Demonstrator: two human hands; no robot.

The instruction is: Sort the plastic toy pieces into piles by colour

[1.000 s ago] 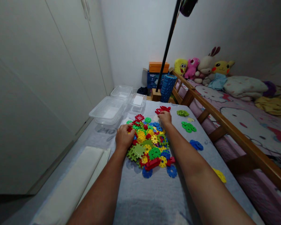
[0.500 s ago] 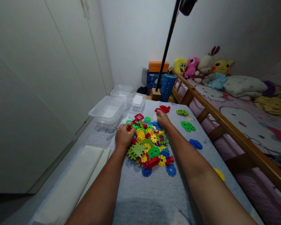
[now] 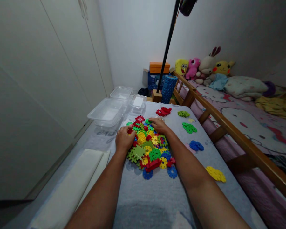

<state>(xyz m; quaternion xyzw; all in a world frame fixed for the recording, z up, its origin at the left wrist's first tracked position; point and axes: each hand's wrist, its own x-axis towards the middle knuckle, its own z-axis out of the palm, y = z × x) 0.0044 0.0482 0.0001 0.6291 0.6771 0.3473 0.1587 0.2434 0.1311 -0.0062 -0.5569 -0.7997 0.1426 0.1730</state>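
A mixed pile of plastic interlocking pieces [image 3: 154, 154], red, yellow, green and blue, lies on the cloth-covered table. My left hand [image 3: 125, 138] rests at the pile's left edge, its fingers curled around a red piece [image 3: 130, 130]. Over the pile's far right side is my right hand [image 3: 159, 125], fingers reaching left and somewhat apart beside a green disc [image 3: 147, 121]; nothing shows in its grasp, and its palm side is hidden. Beyond it lie sorted red pieces [image 3: 164, 111].
On the right are groups of olive-green pieces [image 3: 183, 114], green discs [image 3: 189, 128], blue discs [image 3: 196, 145] and yellow discs [image 3: 215, 174]. Clear plastic containers [image 3: 107, 109] stand back left. A folded white cloth [image 3: 71, 187] lies left. A wooden bed rail [image 3: 219, 127] borders the table.
My right hand has moved from the red group back left to the pile, leaving that group uncovered. The left hand stays at the pile's left edge. The view has shifted slightly.
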